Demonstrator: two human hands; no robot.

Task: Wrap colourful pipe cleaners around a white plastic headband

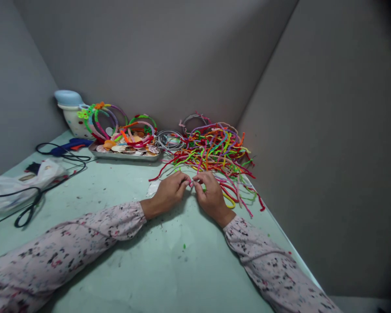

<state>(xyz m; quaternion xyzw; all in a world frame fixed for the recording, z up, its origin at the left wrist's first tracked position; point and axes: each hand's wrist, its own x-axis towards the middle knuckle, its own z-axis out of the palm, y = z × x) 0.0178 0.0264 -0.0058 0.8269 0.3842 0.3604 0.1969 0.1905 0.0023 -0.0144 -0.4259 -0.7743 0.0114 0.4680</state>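
Note:
Just in front of a heap of colourful pipe cleaners (215, 145), my two hands meet above the table (169, 261). Between the fingertips is a small pink pipe cleaner (191, 184), mostly covered by the fingers. My left hand (170, 191) pinches it from the left, thumb against forefinger. From the other side my right hand (211, 195) pinches at the same spot, its fingertips nearly touching the left ones. How long the pink piece is, I cannot tell. Beside my left hand lies a small white scrap (153, 188).
At the back, a metal tray (127, 156) holds round discs and pipe-cleaner-wrapped headbands (143, 126). Coiled grey wire (171, 140) lies beside it. Farther left are a dotted container with a blue top (70, 99), a blue glue gun (70, 147), black cord (39, 195) and a plastic bag (48, 171).

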